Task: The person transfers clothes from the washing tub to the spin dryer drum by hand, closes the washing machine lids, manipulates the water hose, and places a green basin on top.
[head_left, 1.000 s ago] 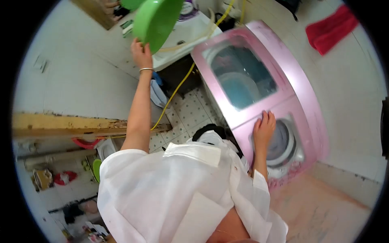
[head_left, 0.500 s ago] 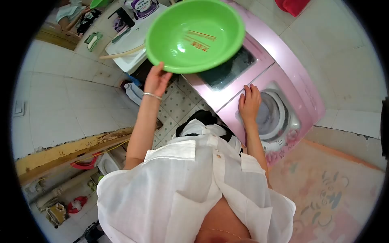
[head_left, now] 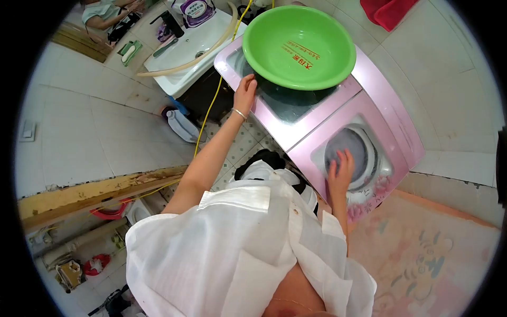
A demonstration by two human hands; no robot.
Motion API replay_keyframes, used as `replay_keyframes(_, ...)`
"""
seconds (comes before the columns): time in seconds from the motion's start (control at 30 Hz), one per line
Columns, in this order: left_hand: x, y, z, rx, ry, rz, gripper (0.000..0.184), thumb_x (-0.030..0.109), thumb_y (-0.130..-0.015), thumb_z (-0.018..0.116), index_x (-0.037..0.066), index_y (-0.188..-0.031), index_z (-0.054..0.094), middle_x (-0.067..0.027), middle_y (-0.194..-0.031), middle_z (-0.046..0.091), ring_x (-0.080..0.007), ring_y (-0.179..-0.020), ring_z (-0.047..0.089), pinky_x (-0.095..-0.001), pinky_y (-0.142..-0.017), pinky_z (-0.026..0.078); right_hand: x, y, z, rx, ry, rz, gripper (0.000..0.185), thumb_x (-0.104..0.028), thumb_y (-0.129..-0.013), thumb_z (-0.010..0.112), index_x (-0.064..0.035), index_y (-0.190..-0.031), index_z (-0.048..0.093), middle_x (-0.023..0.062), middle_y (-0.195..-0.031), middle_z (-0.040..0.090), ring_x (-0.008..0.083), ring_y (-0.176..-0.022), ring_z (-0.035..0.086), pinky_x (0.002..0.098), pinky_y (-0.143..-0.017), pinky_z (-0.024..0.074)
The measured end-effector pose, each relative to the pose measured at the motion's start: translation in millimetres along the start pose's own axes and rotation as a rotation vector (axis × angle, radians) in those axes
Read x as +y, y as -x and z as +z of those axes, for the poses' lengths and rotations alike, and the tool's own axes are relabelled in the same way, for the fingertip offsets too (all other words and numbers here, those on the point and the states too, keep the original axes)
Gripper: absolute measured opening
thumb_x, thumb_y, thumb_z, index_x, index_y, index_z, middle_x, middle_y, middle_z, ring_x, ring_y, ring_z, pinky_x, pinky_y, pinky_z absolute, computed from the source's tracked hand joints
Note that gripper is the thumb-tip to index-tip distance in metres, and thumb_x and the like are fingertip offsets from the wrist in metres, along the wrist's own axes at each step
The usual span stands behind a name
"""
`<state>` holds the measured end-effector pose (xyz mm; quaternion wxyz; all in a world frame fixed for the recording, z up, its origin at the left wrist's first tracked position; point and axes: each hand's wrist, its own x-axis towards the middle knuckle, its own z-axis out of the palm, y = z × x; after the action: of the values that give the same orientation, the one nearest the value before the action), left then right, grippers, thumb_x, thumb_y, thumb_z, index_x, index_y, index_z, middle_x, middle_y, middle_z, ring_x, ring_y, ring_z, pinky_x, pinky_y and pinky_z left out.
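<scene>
A green basin (head_left: 299, 47) with red lettering inside rests on the left lid of the pink washing machine (head_left: 330, 119). Close to the basin's lower left rim is my left hand (head_left: 246, 91), its fingers slightly bent and apart from the rim, holding nothing. My right hand (head_left: 341, 171) is over the round spin tub's clear cover (head_left: 351, 153), fingers spread and empty; whether it touches the cover I cannot tell. A bracelet circles my left wrist.
Left of the machine is a white sink (head_left: 185, 53) with a beige hose (head_left: 211, 43) across it. A yellow hose (head_left: 215, 98) runs down to the floor. A white bottle (head_left: 182, 126) lies below the sink. A red cloth (head_left: 388, 11) hangs at top right.
The green basin has moved from over the sink rightward onto the washing machine's left lid. My left hand has let go of it. My right hand has lifted from the panel and shifted toward the round cover.
</scene>
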<state>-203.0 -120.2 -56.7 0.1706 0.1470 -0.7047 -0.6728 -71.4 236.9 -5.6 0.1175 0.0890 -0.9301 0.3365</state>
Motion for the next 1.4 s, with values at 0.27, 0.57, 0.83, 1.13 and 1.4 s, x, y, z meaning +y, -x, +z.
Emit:
replay_keyframes(0.27,6,-15,-11,0.061,-0.761,0.548,0.026,0.016,-0.086,0.053,0.003,-0.108,0.057,-0.0236,-0.124,0.048,-0.0380,-0.118,0.042,-0.0427,-0.101,0.032,25,96,-53,-0.063,0.306,0.047,0.070,-0.032,-0.070,0.075,-0.0033,-0.127,0.045,0.0206,-0.134,0.037,0.0392,-0.123,0.034,0.0492,-0.100,0.0278)
replay_keyframes(0.57,-4,-34,15,-0.096,-0.823,0.730,0.041,0.012,-0.084,0.054,-0.006,-0.120,0.045,-0.0292,-0.128,0.037,-0.0450,-0.117,0.035,-0.0497,-0.101,0.026,33,90,-60,-0.135,0.394,-0.037,0.093,-0.036,-0.052,0.080,-0.0120,-0.132,0.040,0.0168,-0.138,0.034,0.0341,-0.128,0.031,0.0479,-0.101,0.0250)
replay_keyframes(0.83,1,-27,19,-0.135,-0.928,0.695,0.044,0.018,-0.086,0.052,-0.007,-0.121,0.043,-0.0285,-0.122,0.042,-0.0447,-0.112,0.039,-0.0498,-0.097,0.030,35,90,-60,-0.132,0.409,-0.003,0.090,-0.040,-0.054,0.078,-0.0122,-0.132,0.042,0.0142,-0.139,0.035,0.0302,-0.129,0.032,0.0477,-0.102,0.0257)
replay_keyframes(1.13,-2,-27,19,-0.124,-0.975,0.674,0.042,0.022,-0.090,0.046,-0.009,-0.118,0.045,-0.0298,-0.116,0.047,-0.0457,-0.106,0.042,-0.0492,-0.093,0.033,37,90,-58,-0.122,0.444,-0.018,0.088,-0.041,-0.056,0.077,-0.0108,-0.131,0.043,0.0136,-0.140,0.035,0.0295,-0.129,0.033,0.0464,-0.102,0.0260)
replay_keyframes(1.4,-1,-27,19,-0.140,-0.983,0.686,0.038,0.017,-0.088,0.048,-0.008,-0.116,0.047,-0.0291,-0.114,0.050,-0.0456,-0.104,0.044,-0.0489,-0.091,0.034,36,91,-59,-0.150,0.446,0.008,0.087,-0.041,-0.056,0.076,-0.0119,-0.131,0.043,0.0139,-0.139,0.035,0.0295,-0.129,0.032,0.0464,-0.102,0.0258)
